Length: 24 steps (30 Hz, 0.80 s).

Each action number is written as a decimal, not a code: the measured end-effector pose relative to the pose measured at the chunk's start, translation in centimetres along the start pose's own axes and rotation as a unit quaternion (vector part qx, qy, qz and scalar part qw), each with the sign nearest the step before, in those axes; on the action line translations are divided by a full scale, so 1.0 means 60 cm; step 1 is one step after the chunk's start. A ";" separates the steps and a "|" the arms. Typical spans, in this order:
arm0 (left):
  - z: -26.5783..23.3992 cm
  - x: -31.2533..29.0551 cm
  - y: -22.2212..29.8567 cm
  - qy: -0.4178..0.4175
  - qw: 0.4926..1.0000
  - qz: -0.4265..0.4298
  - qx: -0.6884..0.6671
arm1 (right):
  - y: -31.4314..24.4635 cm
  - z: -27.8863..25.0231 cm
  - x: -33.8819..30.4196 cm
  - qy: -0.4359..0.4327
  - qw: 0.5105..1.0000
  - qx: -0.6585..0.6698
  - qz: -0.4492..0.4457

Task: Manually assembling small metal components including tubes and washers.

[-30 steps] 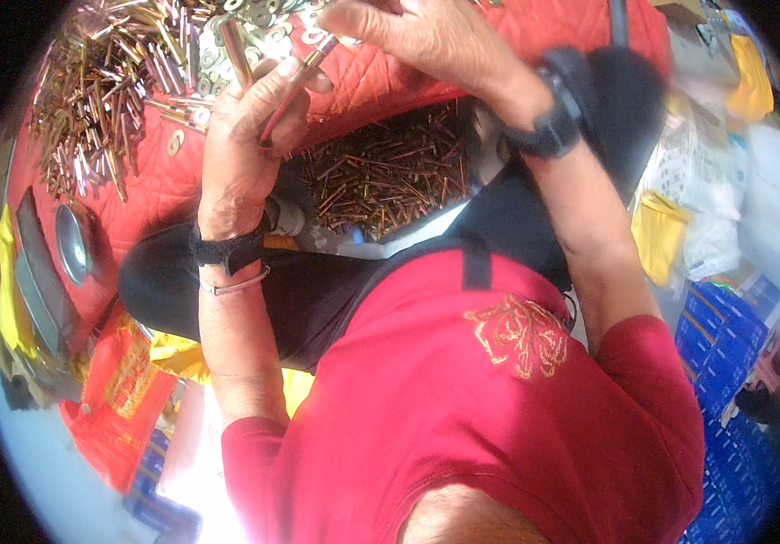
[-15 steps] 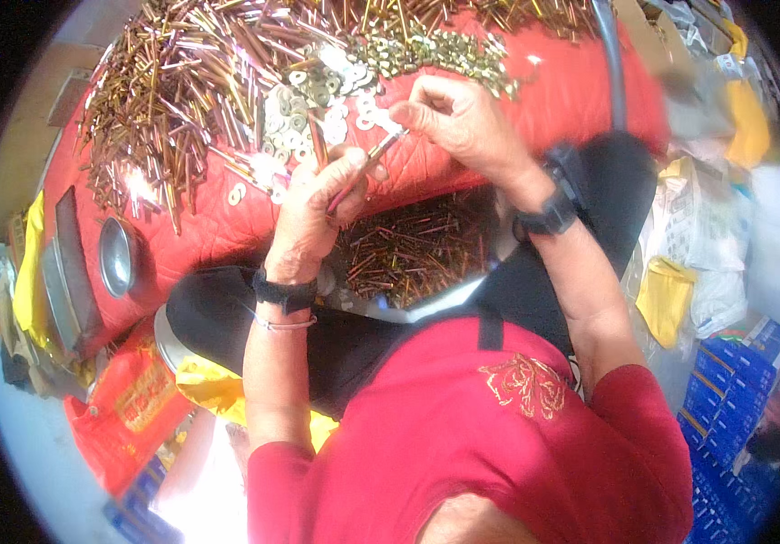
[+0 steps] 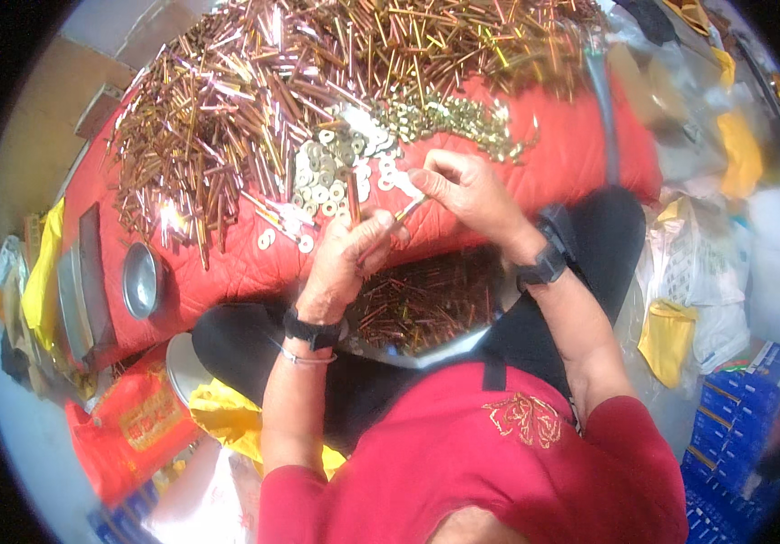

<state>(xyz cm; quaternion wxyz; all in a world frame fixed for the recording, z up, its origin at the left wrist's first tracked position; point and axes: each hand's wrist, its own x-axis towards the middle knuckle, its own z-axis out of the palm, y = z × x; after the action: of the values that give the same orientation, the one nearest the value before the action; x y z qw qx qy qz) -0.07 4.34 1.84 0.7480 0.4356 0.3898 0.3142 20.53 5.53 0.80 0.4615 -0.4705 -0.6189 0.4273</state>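
Observation:
My left hand (image 3: pixel 346 258) grips a thin copper-coloured rod (image 3: pixel 353 198) that stands upright out of the fist. My right hand (image 3: pixel 463 189) pinches a second short rod (image 3: pixel 408 210) by its end, its tip meeting the left fingers. Both hands hover over a red quilted cloth (image 3: pixel 571 154). Just beyond them lie a heap of flat silver washers (image 3: pixel 336 172) and a strip of small brass nuts (image 3: pixel 449 118). A big pile of copper and brass rods (image 3: pixel 254 109) covers the far side. A tray of rods (image 3: pixel 417 304) rests in my lap.
A round metal bowl (image 3: pixel 141 279) sits on the cloth's left edge beside a dark flat bar (image 3: pixel 91 272). Yellow bags (image 3: pixel 667 340) and white plastic lie at the right, blue boxes (image 3: pixel 730 426) at the lower right, a red printed bag (image 3: pixel 141 422) at the lower left.
The view has tilted down, so the rod pile and washers now fill the top. My hands stay together on the rods, the right one now lower and nearer the left.

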 end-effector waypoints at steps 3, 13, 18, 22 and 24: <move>-0.007 0.004 -0.001 0.010 1.000 -0.008 -0.006 | -0.020 0.006 0.001 0.026 0.997 -0.064 -0.029; 0.001 0.003 0.001 -0.113 0.955 0.104 0.253 | -0.006 -0.030 0.036 0.049 0.994 -0.100 -0.008; 0.001 0.019 0.006 -0.020 0.992 0.042 0.118 | 0.040 -0.047 0.147 0.170 0.931 -0.318 -0.048; -0.022 0.041 -0.014 0.013 0.997 0.063 -0.036 | 0.070 -0.027 0.235 0.226 0.843 -0.487 -0.040; -0.030 0.048 -0.017 0.019 0.990 0.067 -0.125 | 0.073 -0.029 0.249 0.226 0.826 -0.516 -0.008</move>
<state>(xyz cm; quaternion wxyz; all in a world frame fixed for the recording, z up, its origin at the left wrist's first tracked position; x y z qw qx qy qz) -0.04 6.97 -0.56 0.7661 0.3576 0.3316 0.4186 21.05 21.11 -0.52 0.2818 -0.7188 -0.6311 -0.0760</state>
